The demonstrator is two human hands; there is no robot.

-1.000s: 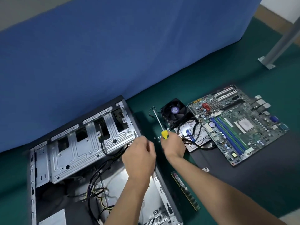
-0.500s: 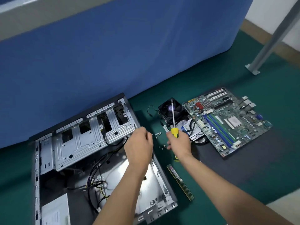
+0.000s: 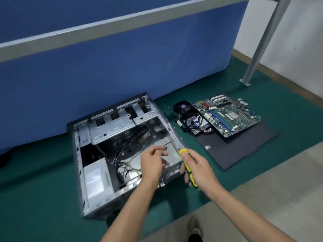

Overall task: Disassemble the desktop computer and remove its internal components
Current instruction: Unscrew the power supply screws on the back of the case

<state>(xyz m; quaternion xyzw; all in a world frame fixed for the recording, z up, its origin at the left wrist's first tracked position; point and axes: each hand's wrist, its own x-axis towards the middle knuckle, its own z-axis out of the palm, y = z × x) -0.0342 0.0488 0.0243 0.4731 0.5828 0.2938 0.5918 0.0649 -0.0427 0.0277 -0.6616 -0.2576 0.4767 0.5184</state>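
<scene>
The open computer case [image 3: 83, 154] lies on its side on the green mat, with black cables [image 3: 129, 142] and a power supply [image 3: 97, 177] still inside. My right hand [image 3: 199, 168] grips a yellow-and-black screwdriver [image 3: 187, 169] over the case's right edge, its shaft pointing up and left. My left hand [image 3: 153, 163] hovers above the case interior with loosely curled fingers that hold nothing. To the right, the removed motherboard [image 3: 229, 116], a cooler fan [image 3: 183, 109] and a hard drive [image 3: 197, 124] rest on a black side panel [image 3: 244, 147].
A blue partition [image 3: 104, 75] stands right behind the case. A grey metal leg [image 3: 258, 42] is bolted to the floor at the back right. Loose screws [image 3: 166, 114] lie between case and fan. My shoe [image 3: 195, 227] shows on the grey floor at the bottom.
The camera has pulled back and up. Both hands moved back from the case's upper right corner to above its front right part; the screwdriver came along.
</scene>
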